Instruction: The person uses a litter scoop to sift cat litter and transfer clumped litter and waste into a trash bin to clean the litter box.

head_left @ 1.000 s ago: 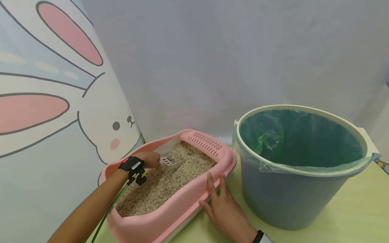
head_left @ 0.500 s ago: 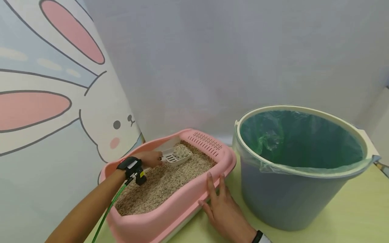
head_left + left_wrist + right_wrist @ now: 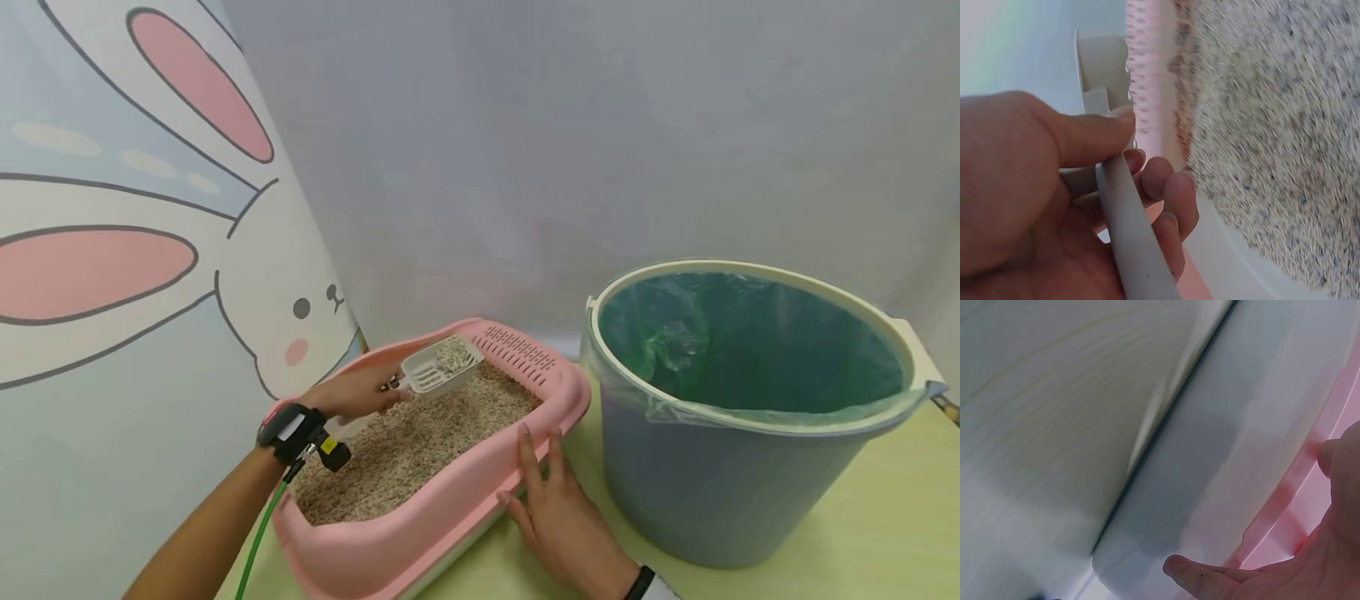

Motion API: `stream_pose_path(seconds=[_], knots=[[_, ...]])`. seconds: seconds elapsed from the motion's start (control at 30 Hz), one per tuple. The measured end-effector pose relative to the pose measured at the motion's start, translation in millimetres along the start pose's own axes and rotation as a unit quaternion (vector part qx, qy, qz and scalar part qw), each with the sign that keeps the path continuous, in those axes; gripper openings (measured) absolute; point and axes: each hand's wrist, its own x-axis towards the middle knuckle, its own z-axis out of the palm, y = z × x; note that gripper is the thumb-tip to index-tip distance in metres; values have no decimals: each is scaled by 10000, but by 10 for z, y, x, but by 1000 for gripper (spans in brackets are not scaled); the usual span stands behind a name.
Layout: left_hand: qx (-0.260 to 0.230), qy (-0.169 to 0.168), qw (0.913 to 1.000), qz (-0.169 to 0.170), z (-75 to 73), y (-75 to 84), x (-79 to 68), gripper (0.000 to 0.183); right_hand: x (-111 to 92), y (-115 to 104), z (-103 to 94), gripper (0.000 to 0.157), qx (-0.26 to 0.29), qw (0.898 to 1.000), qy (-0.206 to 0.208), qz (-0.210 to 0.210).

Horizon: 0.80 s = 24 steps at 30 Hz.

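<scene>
My left hand (image 3: 358, 393) grips the handle (image 3: 1132, 231) of a white slotted litter scoop (image 3: 424, 373), thumb on top and fingers curled below. A small heap of pale litter (image 3: 453, 354) lies in the scoop's front half. The scoop is held above the litter bed inside a pink litter box (image 3: 420, 492). Sandy, speckled litter (image 3: 408, 446) covers the box's floor. My right hand (image 3: 567, 525) rests against the near outer side of the box, its fingers extended. In the right wrist view, fingers (image 3: 1200, 578) spread along the box's pink and white side.
A large grey-blue bucket (image 3: 697, 492) with a cream rim and green plastic liner stands right of the litter box. Both stand on a pale yellow-green table (image 3: 862, 533). Behind are a grey curtain (image 3: 525, 167) and a rabbit-printed panel (image 3: 135, 442). A green cable (image 3: 258, 542) runs from the left wrist.
My left hand has lifted the scoop out of the litter, and it now carries a small heap. The right hand stays against the box. The view has shifted slightly.
</scene>
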Motion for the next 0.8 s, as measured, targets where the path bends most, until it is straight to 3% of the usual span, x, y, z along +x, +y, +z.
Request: stream_pose_path(seconds=[0.2, 0.5, 0.67, 0.8], knots=[[-318, 6, 9995, 25, 52, 7, -57, 26, 4, 1, -7, 79, 12, 10000, -36, -31], [-1098, 111, 9939, -44, 89, -117, -66, 30, -1, 12, -13, 79, -11, 9999, 49, -95], [-1541, 83, 9880, 47, 75, -149, -76, 25, -4, 16, -9, 79, -8, 9998, 113, -142], [-2251, -16, 9741, 206, 45, -203, -55, 33, -5, 16, -6, 78, 9, 9997, 147, -174]])
